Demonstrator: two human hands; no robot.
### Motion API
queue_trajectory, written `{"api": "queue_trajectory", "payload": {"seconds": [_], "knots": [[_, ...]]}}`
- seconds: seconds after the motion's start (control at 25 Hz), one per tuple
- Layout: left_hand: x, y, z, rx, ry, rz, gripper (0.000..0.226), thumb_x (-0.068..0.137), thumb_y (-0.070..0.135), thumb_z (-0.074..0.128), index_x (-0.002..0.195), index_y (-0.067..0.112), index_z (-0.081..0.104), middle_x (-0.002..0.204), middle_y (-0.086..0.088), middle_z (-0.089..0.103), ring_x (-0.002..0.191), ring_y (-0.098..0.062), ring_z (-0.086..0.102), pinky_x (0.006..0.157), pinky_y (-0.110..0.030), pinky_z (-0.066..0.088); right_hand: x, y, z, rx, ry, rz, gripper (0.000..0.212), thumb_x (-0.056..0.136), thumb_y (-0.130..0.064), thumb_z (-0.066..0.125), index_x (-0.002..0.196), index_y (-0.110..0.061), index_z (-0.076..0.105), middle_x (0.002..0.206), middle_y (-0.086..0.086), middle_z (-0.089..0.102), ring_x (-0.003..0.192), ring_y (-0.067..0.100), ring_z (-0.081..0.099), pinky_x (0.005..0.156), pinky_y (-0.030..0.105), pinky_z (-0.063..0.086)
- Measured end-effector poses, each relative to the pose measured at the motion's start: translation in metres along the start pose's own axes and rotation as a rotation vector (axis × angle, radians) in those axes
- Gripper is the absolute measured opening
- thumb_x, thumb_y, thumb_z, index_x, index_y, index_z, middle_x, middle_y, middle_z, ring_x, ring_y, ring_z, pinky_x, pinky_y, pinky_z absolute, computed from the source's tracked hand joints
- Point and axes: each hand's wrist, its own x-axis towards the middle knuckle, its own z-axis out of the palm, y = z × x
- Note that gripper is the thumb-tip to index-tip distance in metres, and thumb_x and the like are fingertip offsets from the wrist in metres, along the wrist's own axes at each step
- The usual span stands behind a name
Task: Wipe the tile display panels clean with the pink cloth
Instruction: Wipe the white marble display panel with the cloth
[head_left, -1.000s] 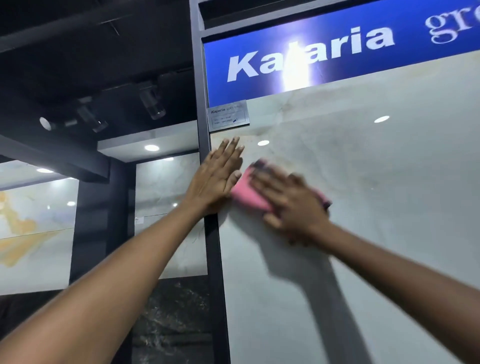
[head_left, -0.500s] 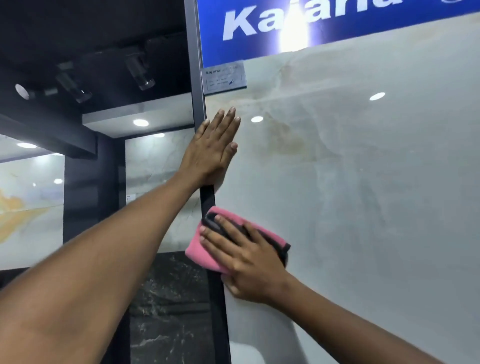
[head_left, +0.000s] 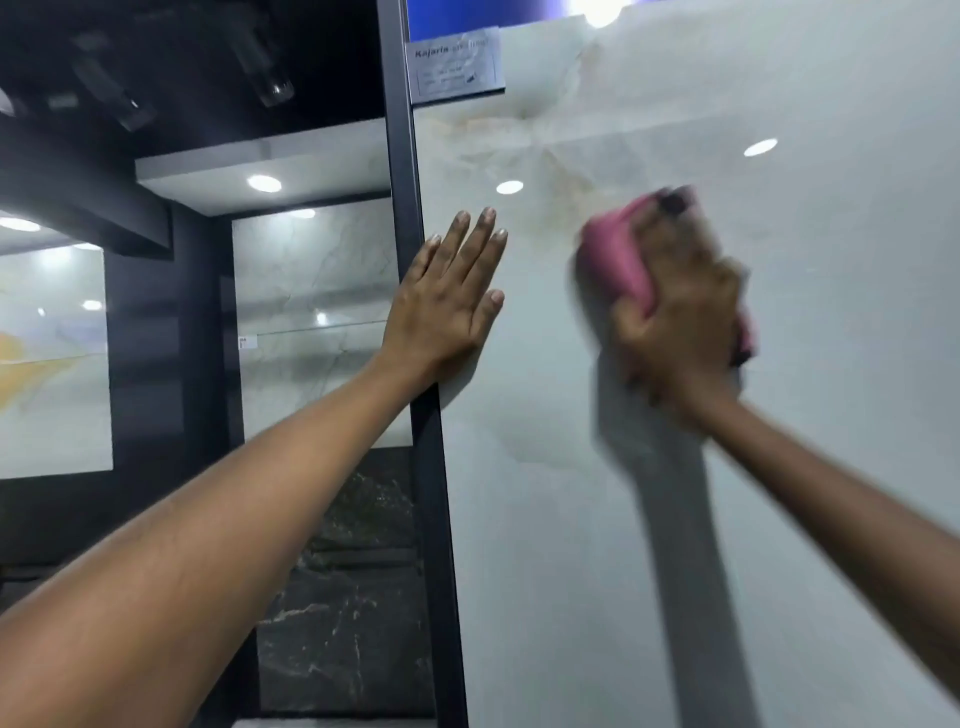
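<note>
A large glossy pale marble tile panel (head_left: 779, 260) fills the right of the head view, edged on its left by a dark metal frame (head_left: 415, 171). My left hand (head_left: 447, 301) lies flat on the panel at that frame, fingers straight and pointing up. My right hand (head_left: 680, 306), blurred by motion, presses the pink cloth (head_left: 618, 254) against the panel to the right of my left hand. The cloth shows pink above and left of the fingers; the rest is hidden under the hand.
A small label plate (head_left: 457, 62) sits at the panel's top left corner under a blue sign (head_left: 467, 13). Behind the frame stand further pale tile panels (head_left: 311, 322), a dark marble panel (head_left: 337, 597) and a yellow-veined panel (head_left: 52, 358).
My right hand has swept the cloth from the frame at lower left up and to the right across the panel. My left hand stays flat at the frame. The view has tilted down.
</note>
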Motion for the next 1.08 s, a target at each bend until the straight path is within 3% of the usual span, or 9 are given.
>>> {"api": "queue_trajectory", "payload": {"seconds": [0.16, 0.24, 0.4, 0.56, 0.68, 0.8, 0.88, 0.96, 1.08], "knots": [[-0.001, 0.003, -0.014, -0.016, -0.092, 0.005, 0.061, 0.099, 0.041, 0.020, 0.154, 0.013, 0.021, 0.161, -0.009, 0.018, 0.149, -0.026, 0.014, 0.118, -0.034, 0.003, -0.163, -0.092, 0.014, -0.012, -0.329, -0.720, 0.071, 0.076, -0.033, 0.049, 0.144, -0.015, 0.047, 0.152, 0.004, 0.041, 0.142, 0.030, 0.033, 0.108, 0.043, 0.025], [-0.008, 0.010, -0.019, -0.031, -0.073, -0.012, 0.061, 0.100, 0.039, 0.024, 0.153, 0.010, 0.022, 0.161, -0.013, 0.018, 0.149, -0.030, 0.013, 0.119, -0.038, 0.001, -0.153, -0.078, 0.010, -0.013, -0.418, -0.844, 0.071, 0.075, -0.033, 0.044, 0.144, -0.017, 0.046, 0.152, 0.004, 0.041, 0.141, 0.030, 0.036, 0.104, 0.040, 0.028], [-0.065, 0.038, -0.007, -0.110, -0.002, -0.057, 0.059, 0.100, 0.033, 0.032, 0.151, 0.006, 0.027, 0.159, -0.015, 0.022, 0.148, -0.031, 0.017, 0.119, -0.040, 0.007, -0.056, 0.028, -0.013, -0.039, -0.152, -0.365, 0.074, 0.074, -0.029, 0.053, 0.145, -0.016, 0.041, 0.147, 0.015, 0.045, 0.135, 0.039, 0.042, 0.108, 0.045, 0.033], [-0.079, 0.039, 0.006, -0.027, -0.010, -0.056, 0.058, 0.101, 0.036, 0.028, 0.152, 0.009, 0.027, 0.159, -0.011, 0.024, 0.148, -0.028, 0.019, 0.120, -0.040, 0.007, -0.002, 0.072, -0.043, -0.075, -0.002, 0.237, 0.074, 0.077, -0.033, 0.046, 0.150, -0.026, 0.036, 0.157, -0.008, 0.030, 0.145, 0.022, 0.023, 0.107, 0.033, 0.019], [-0.081, 0.041, 0.006, -0.027, 0.002, -0.055, 0.057, 0.100, 0.034, 0.031, 0.152, 0.009, 0.029, 0.159, -0.011, 0.025, 0.147, -0.028, 0.020, 0.119, -0.040, 0.008, -0.083, 0.020, -0.013, -0.003, -0.057, 0.033, 0.069, 0.076, -0.032, 0.050, 0.142, -0.012, 0.049, 0.148, 0.011, 0.046, 0.139, 0.033, 0.037, 0.111, 0.041, 0.028], [-0.080, 0.040, 0.001, -0.021, -0.006, -0.042, 0.057, 0.100, 0.034, 0.032, 0.151, 0.008, 0.030, 0.158, -0.013, 0.027, 0.147, -0.029, 0.022, 0.119, -0.039, 0.007, -0.222, -0.063, 0.001, 0.027, -0.344, -0.659, 0.067, 0.075, -0.030, 0.053, 0.140, -0.013, 0.052, 0.147, 0.007, 0.047, 0.140, 0.032, 0.037, 0.108, 0.044, 0.032], [-0.078, 0.043, -0.005, -0.015, -0.009, -0.048, 0.056, 0.101, 0.033, 0.030, 0.151, 0.007, 0.029, 0.158, -0.015, 0.027, 0.147, -0.030, 0.020, 0.120, -0.038, 0.002, -0.253, -0.082, -0.002, 0.009, -0.497, -0.947, 0.069, 0.077, -0.031, 0.053, 0.145, -0.020, 0.045, 0.153, -0.001, 0.040, 0.143, 0.027, 0.031, 0.106, 0.043, 0.028], [-0.091, 0.054, -0.007, -0.059, 0.009, -0.059, 0.057, 0.100, 0.031, 0.034, 0.150, 0.005, 0.029, 0.157, -0.018, 0.025, 0.147, -0.031, 0.017, 0.120, -0.039, 0.000, -0.218, -0.054, -0.010, 0.095, -0.455, -0.903, 0.065, 0.077, -0.025, 0.052, 0.142, -0.017, 0.046, 0.149, 0.002, 0.045, 0.139, 0.026, 0.035, 0.103, 0.040, 0.031], [-0.131, 0.078, 0.001, -0.100, -0.026, -0.013, 0.058, 0.099, 0.032, 0.034, 0.151, 0.006, 0.025, 0.158, -0.017, 0.023, 0.147, -0.029, 0.015, 0.121, -0.042, 0.004, -0.131, 0.036, -0.032, 0.023, -0.192, -0.346, 0.066, 0.076, -0.027, 0.050, 0.140, -0.011, 0.047, 0.144, 0.011, 0.048, 0.133, 0.033, 0.043, 0.105, 0.041, 0.031]]}}
